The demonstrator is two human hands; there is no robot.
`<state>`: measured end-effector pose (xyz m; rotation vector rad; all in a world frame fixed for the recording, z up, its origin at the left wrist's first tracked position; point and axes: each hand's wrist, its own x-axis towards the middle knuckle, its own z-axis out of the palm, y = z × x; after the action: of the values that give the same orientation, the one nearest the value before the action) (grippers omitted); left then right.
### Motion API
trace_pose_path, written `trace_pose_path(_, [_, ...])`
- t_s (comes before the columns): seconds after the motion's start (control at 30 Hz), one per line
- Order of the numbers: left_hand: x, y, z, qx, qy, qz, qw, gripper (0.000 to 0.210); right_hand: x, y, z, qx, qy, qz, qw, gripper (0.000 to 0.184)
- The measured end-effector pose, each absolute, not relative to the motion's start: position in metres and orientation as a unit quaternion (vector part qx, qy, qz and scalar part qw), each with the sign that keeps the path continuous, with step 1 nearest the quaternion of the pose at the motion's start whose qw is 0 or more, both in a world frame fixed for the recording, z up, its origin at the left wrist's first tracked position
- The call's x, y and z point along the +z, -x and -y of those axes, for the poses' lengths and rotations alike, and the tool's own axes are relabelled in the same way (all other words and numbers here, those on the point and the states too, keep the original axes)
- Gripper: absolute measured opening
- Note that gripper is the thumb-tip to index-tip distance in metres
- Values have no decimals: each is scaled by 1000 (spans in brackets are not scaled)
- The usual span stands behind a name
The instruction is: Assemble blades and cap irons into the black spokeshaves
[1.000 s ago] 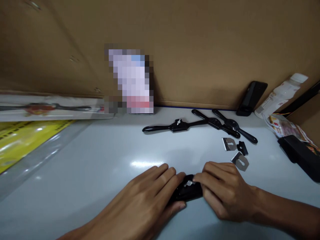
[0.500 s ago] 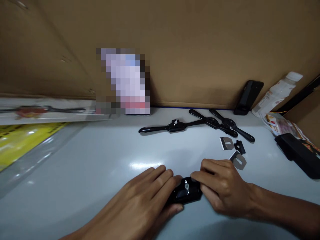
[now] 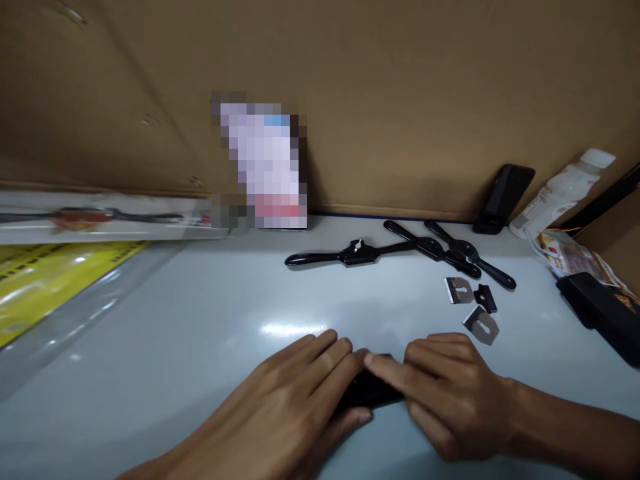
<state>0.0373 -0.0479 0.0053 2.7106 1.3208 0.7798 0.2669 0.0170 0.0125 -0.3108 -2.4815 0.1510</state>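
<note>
A black spokeshave (image 3: 376, 390) lies low in front of me, its middle partly covered by my fingers. My left hand (image 3: 295, 393) is wrapped around its left side, thumb along the near edge. My right hand (image 3: 450, 387) is curled at its right end, hiding that handle. The right index finger reaches across the top of the body and meets the left fingertips. Beyond the hands lies an assembled spokeshave (image 3: 359, 254) with a silver screw. Two more black spokeshave bodies (image 3: 427, 247) cross each other beside it. Two steel blades (image 3: 481, 326) and a black cap iron (image 3: 484, 299) lie near my right hand.
A pixelated upright object (image 3: 273, 167) leans on the cardboard wall (image 3: 375, 100). Packaged goods (image 3: 120, 217) and a yellow sheet in plastic (image 3: 50, 280) are at left. On the right are a black device (image 3: 503, 200), a plastic bottle (image 3: 563, 193) and another black object (image 3: 605, 320).
My right index finger has moved left across the spokeshave's body, covering the silver screw that showed before. The left hand keeps its grip. The view has shifted slightly.
</note>
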Motion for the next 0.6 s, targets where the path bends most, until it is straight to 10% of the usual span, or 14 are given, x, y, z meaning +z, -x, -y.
trace_pose_path(0.6, [5, -37, 50, 246, -867, -432, 25, 20, 10, -267, -17, 88, 161, 928, 323, 26])
